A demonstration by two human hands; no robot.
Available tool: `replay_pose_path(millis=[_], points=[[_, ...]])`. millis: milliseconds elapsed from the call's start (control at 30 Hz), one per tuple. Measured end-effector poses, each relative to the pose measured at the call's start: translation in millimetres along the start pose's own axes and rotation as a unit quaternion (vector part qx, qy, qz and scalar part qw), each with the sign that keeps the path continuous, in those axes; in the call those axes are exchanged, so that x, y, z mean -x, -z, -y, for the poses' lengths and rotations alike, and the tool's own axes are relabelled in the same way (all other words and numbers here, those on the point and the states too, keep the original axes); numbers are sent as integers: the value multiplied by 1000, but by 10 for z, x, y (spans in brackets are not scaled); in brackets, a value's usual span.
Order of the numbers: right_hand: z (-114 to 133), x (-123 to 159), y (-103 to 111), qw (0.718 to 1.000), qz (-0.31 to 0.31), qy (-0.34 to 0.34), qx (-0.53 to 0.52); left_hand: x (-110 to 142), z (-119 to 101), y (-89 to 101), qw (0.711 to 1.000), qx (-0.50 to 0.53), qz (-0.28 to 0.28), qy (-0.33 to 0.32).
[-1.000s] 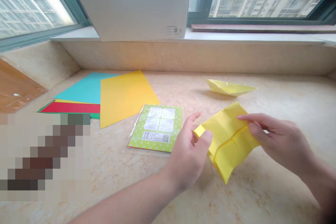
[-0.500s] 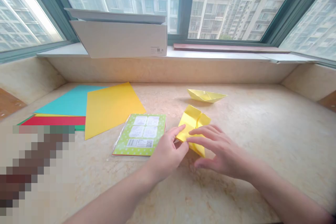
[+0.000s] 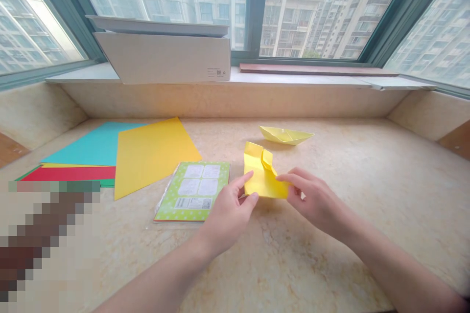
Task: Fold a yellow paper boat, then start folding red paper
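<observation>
Visibly creased, yellow paper (image 3: 260,180) with a raised fold (image 3: 268,160) sits pinched by left grip (image 3: 232,208) and right grip (image 3: 314,197).

Daylit windows (image 3: 254,10) rise beyond the far edge of the counter (image 3: 385,181). Above that edge runs a white sill (image 3: 293,79).

Left hand (image 3: 233,208), right hand (image 3: 313,200) and forearms (image 3: 161,271) appear bare.
</observation>
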State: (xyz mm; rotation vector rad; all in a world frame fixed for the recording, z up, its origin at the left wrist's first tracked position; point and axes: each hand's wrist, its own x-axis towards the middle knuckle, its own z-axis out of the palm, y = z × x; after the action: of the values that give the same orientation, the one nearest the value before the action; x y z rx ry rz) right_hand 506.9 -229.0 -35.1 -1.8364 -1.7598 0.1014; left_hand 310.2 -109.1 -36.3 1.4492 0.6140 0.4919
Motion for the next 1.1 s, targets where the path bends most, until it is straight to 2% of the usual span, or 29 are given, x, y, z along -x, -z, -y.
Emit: replay_pose_path(millis=[67, 233, 367, 733, 933, 1100], points=[[-13, -5, -7, 1000, -7, -17, 16, -12, 12, -3, 1000, 13, 0, 4], [9, -6, 0, 997, 36, -24, 61, -24, 18, 6, 1000, 10, -7, 1], [7, 13, -8, 994, 45, -26, 96, -10, -9, -7, 1000, -4, -15, 3], [-22, 37, -22, 995, 10, -37, 87, -40, 19, -27, 998, -36, -43, 21], [-72, 94, -33, 996, -23, -17, 89, 0, 79, -74, 996, -67, -52, -7], [-156, 127, -59, 995, -27, -9, 92, 45, 106, -117, 992, -100, -41, -64]])
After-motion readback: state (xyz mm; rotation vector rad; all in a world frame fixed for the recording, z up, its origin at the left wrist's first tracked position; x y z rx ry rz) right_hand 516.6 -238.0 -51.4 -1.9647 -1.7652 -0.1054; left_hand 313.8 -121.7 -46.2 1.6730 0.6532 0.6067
